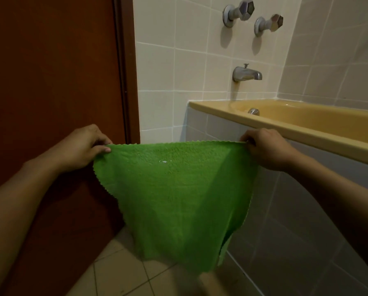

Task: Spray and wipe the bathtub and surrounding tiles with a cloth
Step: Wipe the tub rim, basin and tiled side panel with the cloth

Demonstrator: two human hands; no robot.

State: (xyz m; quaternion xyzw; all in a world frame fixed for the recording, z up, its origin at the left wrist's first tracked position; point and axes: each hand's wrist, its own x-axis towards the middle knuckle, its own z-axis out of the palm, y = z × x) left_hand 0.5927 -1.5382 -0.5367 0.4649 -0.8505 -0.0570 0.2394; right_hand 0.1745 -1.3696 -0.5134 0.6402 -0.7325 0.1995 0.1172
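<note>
Beside a brown door (50,82): yellow bathtub (307,127) along the tiled wall (168,60), right of frame. Green cloth (174,195), spread and hanging in front of the tub panel. Left hand (82,146) pinching its upper left corner; right hand (266,148) pinching its upper right corner. Spout (246,74) and two taps (238,11) above the tub.

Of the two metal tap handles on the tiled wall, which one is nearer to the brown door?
The upper-left metal tap handle: it sits higher and closer to the brown door than the other handle, which is lower and further right.
</note>
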